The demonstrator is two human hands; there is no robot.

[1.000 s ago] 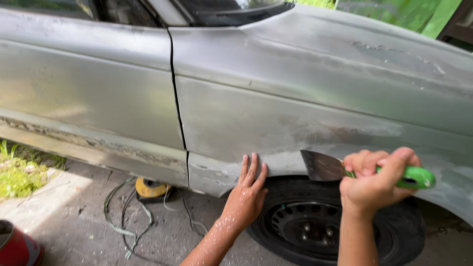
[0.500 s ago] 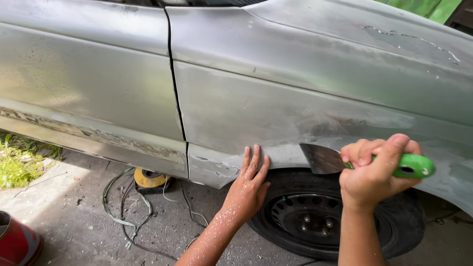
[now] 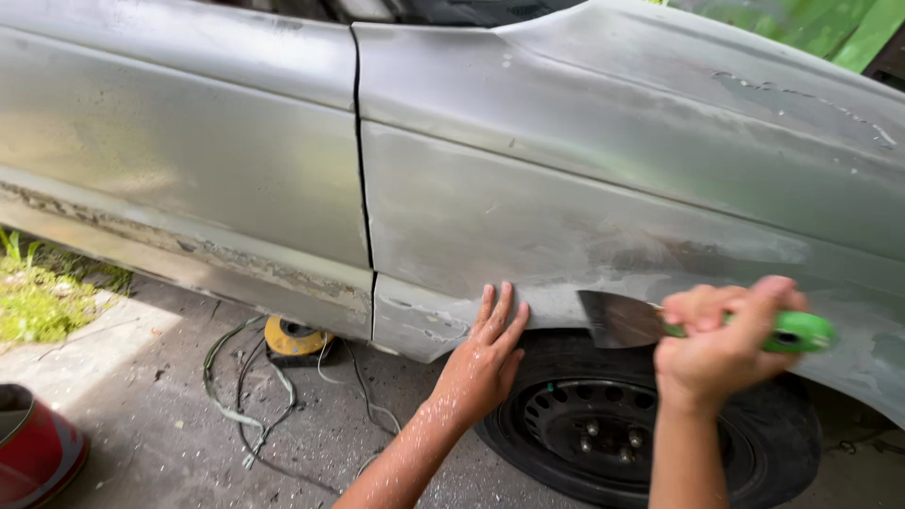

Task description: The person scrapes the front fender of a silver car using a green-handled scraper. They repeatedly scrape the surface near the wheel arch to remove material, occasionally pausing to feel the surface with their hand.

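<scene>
So the person's got a wide metal putty knife with a bright green handle (image 3: 660, 323) in the right hand (image 3: 721, 353), fist wrapped tight around the handle with the knuckles up. The tool lies pretty much flat, long axis running along the car's side, blade aimed toward the door end and the green butt sticking out the other side of the fist. The blade edge sits right at the lip of the wheel arch, on the sanded grey fender panel (image 3: 566, 217); can't tell if it's actually pressing on the metal or just a hair off.

The left hand (image 3: 483, 356) is flat and open, fingers spread a bit and pointing up, fingertips resting on the bottom edge of the fender just ahead of the arch. It's holding nothing. The forearm is speckled with pale dust.

Below both hands there's the black tyre on a black steel wheel (image 3: 603, 438). The fender has patchy bare spots and a brownish smear right above the blade. Left of the panel gap is the dull silver door (image 3: 189, 160) with a crusty lower edge. On the concrete ground under the sill: a round yellow tool (image 3: 294, 336) with tangled cords (image 3: 255, 396), a red container (image 3: 33, 452) at the bottom left corner, some grass (image 3: 38, 297) by the left edge.
</scene>
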